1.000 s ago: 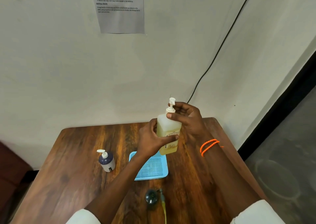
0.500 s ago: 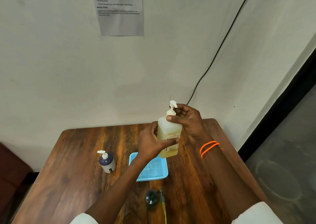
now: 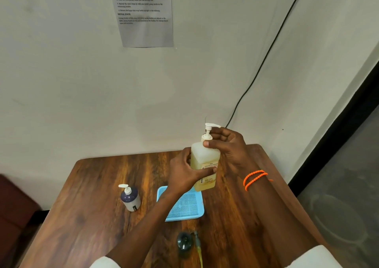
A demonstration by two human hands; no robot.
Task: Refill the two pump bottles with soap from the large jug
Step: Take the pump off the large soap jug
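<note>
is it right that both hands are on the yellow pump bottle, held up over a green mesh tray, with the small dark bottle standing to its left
Not quite: the mesh tray is blue, not green, as the head view shows. The rest holds: the left hand grips the body of the yellow pump bottle, the right hand holds it at the pump neck, and the small dark bottle stands to the left on the table.

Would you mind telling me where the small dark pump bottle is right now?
The small dark pump bottle stands upright on the wooden table, left of the blue tray, untouched.
</note>
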